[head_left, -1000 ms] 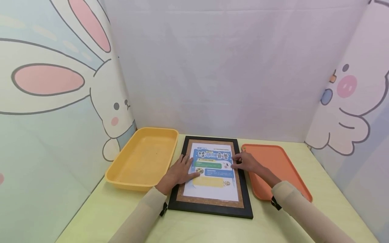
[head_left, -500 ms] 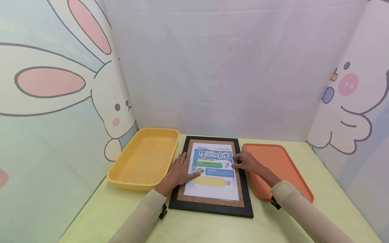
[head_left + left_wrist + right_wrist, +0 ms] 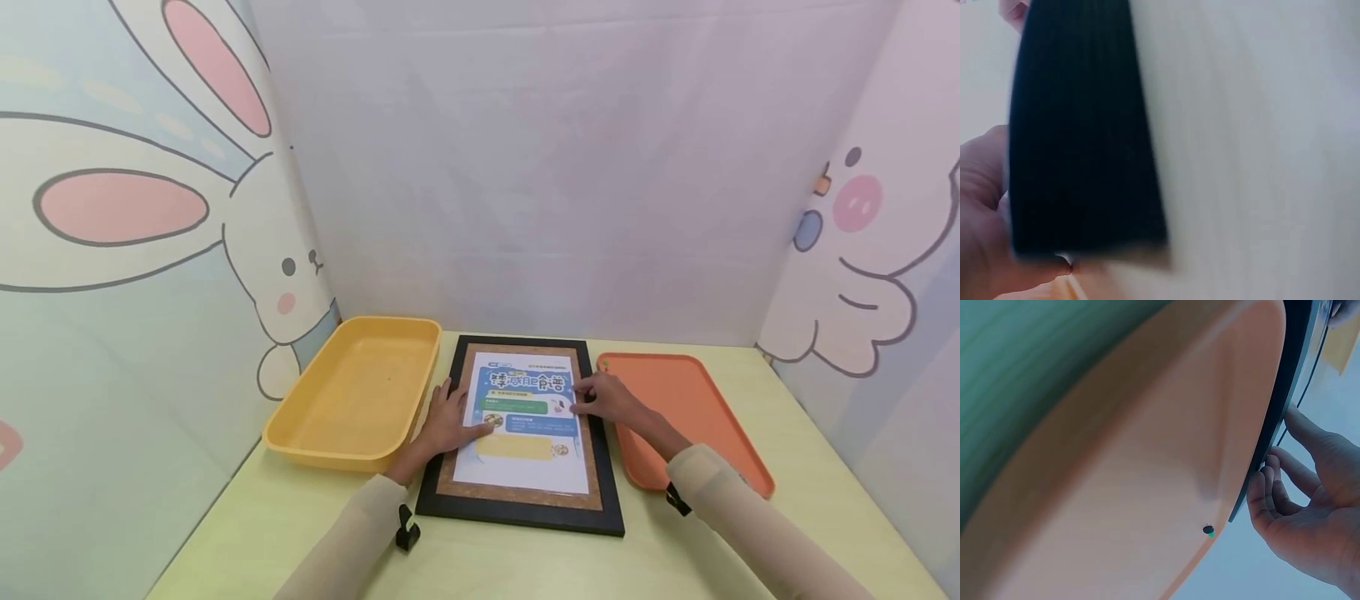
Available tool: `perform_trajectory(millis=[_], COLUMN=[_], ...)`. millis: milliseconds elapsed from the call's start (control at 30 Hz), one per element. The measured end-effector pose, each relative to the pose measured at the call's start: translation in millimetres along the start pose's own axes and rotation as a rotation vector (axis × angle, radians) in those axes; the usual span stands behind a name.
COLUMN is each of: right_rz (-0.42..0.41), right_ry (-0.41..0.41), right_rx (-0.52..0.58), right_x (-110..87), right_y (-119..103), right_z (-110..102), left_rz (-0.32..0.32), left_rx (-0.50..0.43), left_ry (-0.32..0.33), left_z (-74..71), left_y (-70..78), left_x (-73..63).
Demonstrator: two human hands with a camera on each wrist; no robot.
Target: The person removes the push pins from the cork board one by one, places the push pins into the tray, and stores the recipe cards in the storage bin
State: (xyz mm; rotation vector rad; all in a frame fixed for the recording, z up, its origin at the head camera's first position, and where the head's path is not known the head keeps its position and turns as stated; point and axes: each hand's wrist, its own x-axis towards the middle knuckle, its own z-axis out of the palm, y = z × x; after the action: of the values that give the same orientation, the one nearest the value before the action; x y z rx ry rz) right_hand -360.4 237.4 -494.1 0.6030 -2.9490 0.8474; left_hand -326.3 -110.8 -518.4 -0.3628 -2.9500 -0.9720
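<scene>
A printed sheet (image 3: 517,471) lies flat on a cork board (image 3: 495,497) with a black frame (image 3: 517,515). My left hand (image 3: 441,427) rests across the board's left side, fingers extended and thumb reaching onto the sheet. The left wrist view shows the black frame (image 3: 1079,125) blurred, beside part of that hand (image 3: 979,219). At the sheet's right edge, my right hand (image 3: 611,402) has its thumb and index fingertips close together. In the right wrist view its other fingers (image 3: 1269,494) curl beside the frame's edge (image 3: 1279,381); I cannot tell what the fingertips hold.
An orange tray (image 3: 675,400) lies right of the board, under the right forearm. A small black and green piece (image 3: 1209,530) sits near its rim. Left of the board stands a deep yellow tray (image 3: 367,375). A pale curtain (image 3: 540,183) rises behind the table.
The left hand's fingers draw slightly back from the sheet toward the board's left side. The right hand keeps its place at the sheet's right edge.
</scene>
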Motion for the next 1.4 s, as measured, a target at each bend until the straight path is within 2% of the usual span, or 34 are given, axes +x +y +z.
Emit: perform_trajectory(millis=[167, 333, 467, 633, 733, 833, 967, 1100, 1267, 1400], right_rz=[0.01, -0.026, -0.033, -0.014, -0.004, 0.012, 0.013, -0.003, -0.027, -0.029], right_ry=[0.003, 0.011, 0.009, 0.005, 0.005, 0.007, 0.008, 0.014, 0.026, 0.029], right_rx=[-0.009, -0.028, -0.025, -0.009, -0.019, -0.031, -0.033, -0.027, -0.036, -0.035], right_x=[-0.4, -1.6, -1.3, -2.2, -3.5, -3.9, -3.6, -4.1, -4.5, -3.9], right_y=[-1, -1, -1, -4, -5, -4, -3, -2, -2, -2], right_z=[2, 4, 5, 3, 2, 1, 2, 2, 3, 4], left_rz=[-0.049, -0.07, -0.042, -0.005, 0.015, 0.057, 0.087, 0.05, -0.069, -0.089], left_rx=[-0.153, -0.266, -0.28, -0.247, -0.297, -0.349, -0.382, -0.469, -0.571, -0.603], left_ry=[0.039, 0.059, 0.064, 0.044, 0.033, 0.054, 0.121, 0.17, 0.221, 0.292], left_z=[0.7, 0.9, 1.2, -2.1, -7.0, -9.9, -9.2, -7.3, -3.0, 0.2], left_y=[-0.9, -3.9, -5.4, -1.0, 3.7, 5.9, 6.4, 8.8, 11.2, 12.6], left_x=[0.4, 2.3, 3.4, 3.4, 2.4, 2.8, 5.9, 8.6, 9.6, 10.3])
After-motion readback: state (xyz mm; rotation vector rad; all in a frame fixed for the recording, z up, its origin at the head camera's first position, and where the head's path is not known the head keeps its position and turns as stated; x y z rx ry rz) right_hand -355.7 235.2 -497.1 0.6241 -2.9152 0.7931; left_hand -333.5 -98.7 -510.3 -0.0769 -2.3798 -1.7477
